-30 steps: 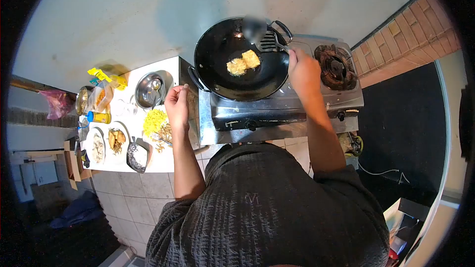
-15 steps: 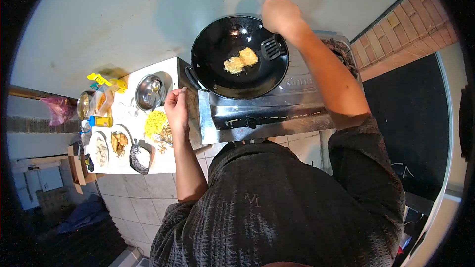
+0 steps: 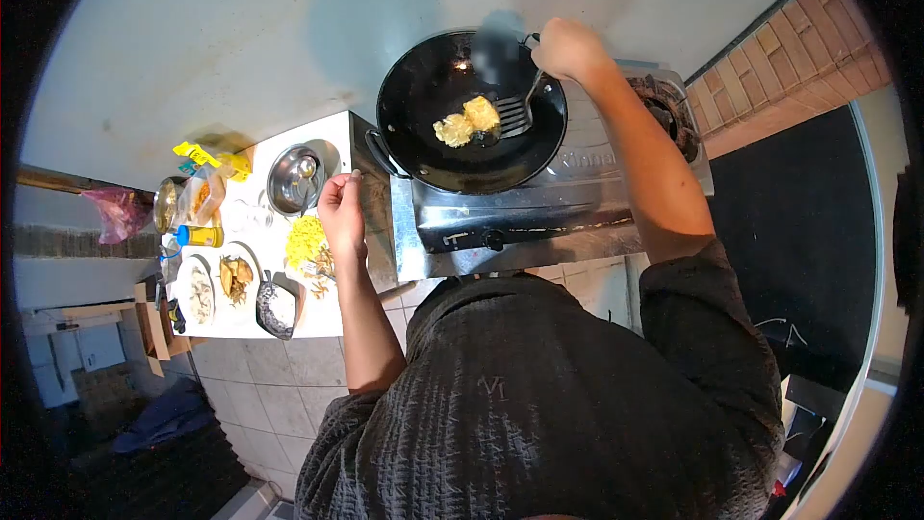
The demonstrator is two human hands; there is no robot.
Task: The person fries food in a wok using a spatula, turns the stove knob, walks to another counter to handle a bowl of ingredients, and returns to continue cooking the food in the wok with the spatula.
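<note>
My right hand (image 3: 570,50) is closed round the handle of a slotted spatula (image 3: 514,116), above the right side of a black wok (image 3: 423,159). The spatula's head lies in the wok, beside the right one of two joined golden food pieces (image 3: 467,122). The wok sits on the left burner of a metal stove (image 3: 520,221). Left of the wok, my left hand (image 3: 342,207) hovers over the edge of the white table (image 3: 322,313), fingertips pinched together. Whatever it may hold is too small to name. A steel bowl (image 3: 289,195) is just left of it.
On the table are yellow shredded food (image 3: 306,243), a dish of browned pieces (image 3: 236,277), an oval plate (image 3: 196,291), a small dark pan (image 3: 276,308) and a yellow jar (image 3: 200,237). The stove's right burner (image 3: 664,116) is partly behind my arm. A wall stands behind.
My right hand has moved up and to the right since the first frame, then slightly down. The spatula's head has come down and left to the food pieces. My left hand has barely moved.
</note>
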